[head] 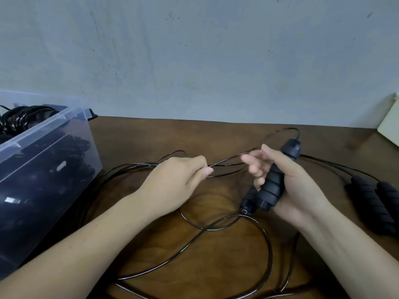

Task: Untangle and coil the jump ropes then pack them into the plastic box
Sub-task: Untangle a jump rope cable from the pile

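My right hand (287, 180) grips two black foam jump-rope handles (271, 186) side by side, its fingers partly spread. My left hand (177, 182) pinches the thin black cord (228, 159) just left of them, and the cord runs taut between both hands. More of that cord lies in loose loops (216, 227) on the brown table, below and left of my hands. A clear plastic box (43, 169) stands at the far left, with several coiled black ropes inside.
A second pair of black foam handles (375, 203) lies on the table at the right, its cords running left behind my right hand. A pale flat object (388, 128) leans at the far right edge. A grey wall stands behind the table.
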The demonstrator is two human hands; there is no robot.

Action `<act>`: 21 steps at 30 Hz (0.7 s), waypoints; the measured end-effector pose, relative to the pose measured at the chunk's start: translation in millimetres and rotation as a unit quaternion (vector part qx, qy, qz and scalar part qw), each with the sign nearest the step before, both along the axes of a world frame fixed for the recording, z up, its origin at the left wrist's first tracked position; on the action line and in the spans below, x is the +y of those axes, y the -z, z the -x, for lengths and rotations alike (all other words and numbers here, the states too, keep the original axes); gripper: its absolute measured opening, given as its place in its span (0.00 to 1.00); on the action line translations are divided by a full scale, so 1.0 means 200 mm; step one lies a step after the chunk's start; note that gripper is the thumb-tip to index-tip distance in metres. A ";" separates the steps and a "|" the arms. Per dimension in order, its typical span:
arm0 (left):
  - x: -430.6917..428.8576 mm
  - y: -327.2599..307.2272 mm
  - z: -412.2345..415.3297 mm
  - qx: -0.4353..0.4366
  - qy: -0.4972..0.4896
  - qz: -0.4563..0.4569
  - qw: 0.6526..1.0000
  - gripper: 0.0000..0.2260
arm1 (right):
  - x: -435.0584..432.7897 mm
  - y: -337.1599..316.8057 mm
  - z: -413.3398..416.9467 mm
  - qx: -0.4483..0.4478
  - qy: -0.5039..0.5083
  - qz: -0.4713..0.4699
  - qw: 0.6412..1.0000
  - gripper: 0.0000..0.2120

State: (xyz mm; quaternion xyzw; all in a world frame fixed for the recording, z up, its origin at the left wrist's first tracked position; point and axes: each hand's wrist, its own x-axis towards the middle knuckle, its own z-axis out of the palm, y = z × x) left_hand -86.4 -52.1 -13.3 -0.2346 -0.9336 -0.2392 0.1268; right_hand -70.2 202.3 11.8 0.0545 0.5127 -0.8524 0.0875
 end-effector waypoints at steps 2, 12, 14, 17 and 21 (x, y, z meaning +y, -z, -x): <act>0.03 0.00 -0.03 0.025 0.012 0.004 1.000 0.15 | -0.04 0.00 -0.03 -0.009 -0.054 -0.025 0.998 0.15; 0.12 0.02 -0.10 0.116 0.028 0.002 0.993 0.15 | -0.15 0.07 -0.12 0.082 -0.035 -0.178 0.980 0.14; 0.12 0.02 -0.11 0.112 0.056 0.012 0.992 0.13 | -0.15 0.07 -0.12 0.088 -0.028 -0.175 0.980 0.12; 0.12 0.03 -0.11 0.099 0.064 0.006 0.993 0.12 | -0.13 0.07 -0.11 0.106 -0.016 -0.180 0.978 0.10; 0.06 0.01 -0.05 0.089 0.018 0.009 0.996 0.14 | -0.04 0.01 -0.05 0.110 0.040 -0.128 0.985 0.08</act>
